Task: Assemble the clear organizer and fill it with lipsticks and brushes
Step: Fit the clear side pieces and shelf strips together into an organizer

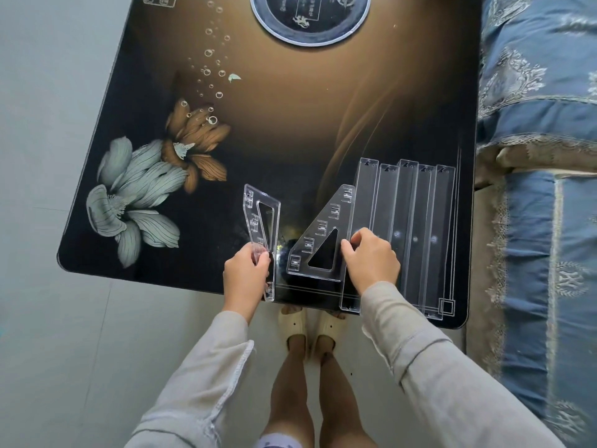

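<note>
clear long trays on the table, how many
5, lying side by side at the table's right: leftmost tray under the right hand, then second tray, third tray, fourth tray, fifth tray nearest the edge. Overlaps may hide more.

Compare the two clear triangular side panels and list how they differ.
The left panel stands tilted up on edge; the right panel lies flat on the table. The left hand grips the left panel's near half; the right hand pinches the right panel's side edge. Both are clear, slotted, with a triangular cutout.
</note>
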The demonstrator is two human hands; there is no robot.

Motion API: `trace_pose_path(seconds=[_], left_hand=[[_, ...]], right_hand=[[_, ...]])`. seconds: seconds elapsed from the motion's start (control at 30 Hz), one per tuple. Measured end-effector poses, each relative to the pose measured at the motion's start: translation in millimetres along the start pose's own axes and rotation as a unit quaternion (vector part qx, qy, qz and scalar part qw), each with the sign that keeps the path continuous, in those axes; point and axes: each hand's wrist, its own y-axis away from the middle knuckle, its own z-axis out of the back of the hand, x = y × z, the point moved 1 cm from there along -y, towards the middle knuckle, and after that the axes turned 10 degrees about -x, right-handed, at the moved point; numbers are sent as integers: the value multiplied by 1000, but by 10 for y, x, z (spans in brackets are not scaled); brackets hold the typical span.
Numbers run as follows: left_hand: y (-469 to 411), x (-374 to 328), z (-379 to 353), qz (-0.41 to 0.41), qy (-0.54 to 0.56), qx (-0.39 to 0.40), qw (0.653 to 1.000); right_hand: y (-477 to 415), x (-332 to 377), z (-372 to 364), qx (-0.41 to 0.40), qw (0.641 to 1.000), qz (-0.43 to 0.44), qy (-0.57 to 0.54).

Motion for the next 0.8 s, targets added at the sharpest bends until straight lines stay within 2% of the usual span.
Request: trace_pose_path(seconds=[0.2,0.3,0.4,0.47,0.6,0.8], left_hand=[[-14,-69,-45,-8,-5,-21,1000],[-11,-116,-99,-37,-37,-37,998],[-36,-154,-151,-55,-61,-37,996],[-72,-171,-174,-56,-56,-26,997],[-136,-181,-225,-35,-14,19,999],[-188,-186,-263,3,31,42,999]], right_hand=[[18,112,44,7,997,5,-75],[65,269,-100,85,993,1,-85],[89,389,-276,154,972,-95,-151],[90,434,-353,151,958,-158,-185],[160,542,-395,139,931,-213,-261],[213,523,-388,133,939,-183,-260]])
